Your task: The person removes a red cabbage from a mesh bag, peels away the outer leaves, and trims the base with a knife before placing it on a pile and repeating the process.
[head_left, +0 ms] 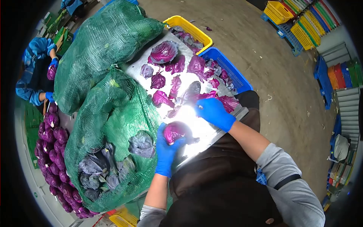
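Observation:
My left hand (166,149), in a blue glove, grips a small purple cabbage (174,132) low over the near end of the metal table (193,130). To the right, my blue-gloved right hand (216,113) is closed above the table; a small dark end shows at its fingers, but what it holds is hard to make out. Loose purple leaves (162,98) lie scattered beyond both hands. A dull outer cabbage leaf (142,144) rests on the green mesh sack (130,117) left of my left hand. Strong glare hides part of the tabletop between the hands.
A full green mesh sack (102,49) stands at the far left of the table. A yellow crate (206,39) and a blue crate (240,77) hold leaves along the far edge. Stacked purple cabbages (53,151) and a co-worker in blue sleeves (38,49) are at left.

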`<state>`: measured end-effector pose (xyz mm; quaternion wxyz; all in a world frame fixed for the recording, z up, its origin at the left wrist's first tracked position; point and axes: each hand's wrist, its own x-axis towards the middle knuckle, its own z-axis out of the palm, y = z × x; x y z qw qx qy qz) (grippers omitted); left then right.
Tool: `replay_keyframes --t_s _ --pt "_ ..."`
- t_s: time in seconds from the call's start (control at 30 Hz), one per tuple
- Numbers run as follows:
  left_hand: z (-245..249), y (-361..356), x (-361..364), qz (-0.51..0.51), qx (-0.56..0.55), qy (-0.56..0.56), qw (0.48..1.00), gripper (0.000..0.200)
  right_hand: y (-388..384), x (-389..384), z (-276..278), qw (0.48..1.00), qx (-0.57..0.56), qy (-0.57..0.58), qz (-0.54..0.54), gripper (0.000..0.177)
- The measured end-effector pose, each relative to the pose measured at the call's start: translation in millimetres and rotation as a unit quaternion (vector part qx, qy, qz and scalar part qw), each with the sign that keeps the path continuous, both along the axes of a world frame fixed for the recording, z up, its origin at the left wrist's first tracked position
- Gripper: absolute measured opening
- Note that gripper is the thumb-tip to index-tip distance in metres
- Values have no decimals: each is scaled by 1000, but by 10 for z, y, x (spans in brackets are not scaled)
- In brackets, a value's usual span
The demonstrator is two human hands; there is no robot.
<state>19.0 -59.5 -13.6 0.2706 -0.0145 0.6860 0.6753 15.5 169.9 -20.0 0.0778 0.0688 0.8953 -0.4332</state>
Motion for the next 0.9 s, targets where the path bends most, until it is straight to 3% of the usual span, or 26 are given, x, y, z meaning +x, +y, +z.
replay_keyframes --t_s 0.07,0.1,0.13,0.23,0.3,0.33,0.4,0.43,0.5,0.53,0.63,0.7,0.8,0.83,0.87,0.9 --pt "-143 -109 -33 -33 -71 82 994 88 -107 187 -81 976 -211 -52 -1 40" --pt "-78 -58 -48 -24 -28 93 995 84 -216 222 -48 996 -22 24 82 55" --pt "-31 -27 -88 -22 -28 93 995 84 -281 245 271 993 -81 17 87 57" --pt "32 -21 -142 -59 24 13 998 87 -350 246 274 990 -122 -43 59 53" --pt "1 -17 -155 -50 22 4 999 88 -333 221 383 949 -262 -170 51 49" --pt "-43 -14 -156 -52 22 3 998 88 -341 212 357 948 -263 -171 49 49" --pt "-143 -15 -172 -34 15 -5 999 87 -352 182 220 990 -93 -29 102 39" --pt "-150 -31 -190 -34 16 -3 999 87 -322 187 48 990 -92 -28 102 39" --pt "-154 -64 -214 -55 -33 23 998 85 -185 242 -414 981 -164 96 34 30" --pt "-143 -70 -217 -55 -33 27 998 85 -88 222 -403 993 -63 95 16 25" --pt "-85 -116 -132 -40 -1 5 999 85 18 258 -185 1000 11 4 -24 31" --pt "-117 -105 -98 -42 8 18 999 87 39 232 -126 991 65 104 -62 37" --pt "-41 -60 -66 -62 29 56 996 91 -150 164 219 989 28 139 -42 45" --pt "16 -26 -61 -79 45 81 993 94 -209 126 157 978 -7 207 4 50" --pt "75 -2 -59 -85 46 79 992 94 -233 126 191 979 -6 205 -1 50" --pt "147 18 -66 -100 42 115 987 97 -255 120 298 985 -95 137 30 48"
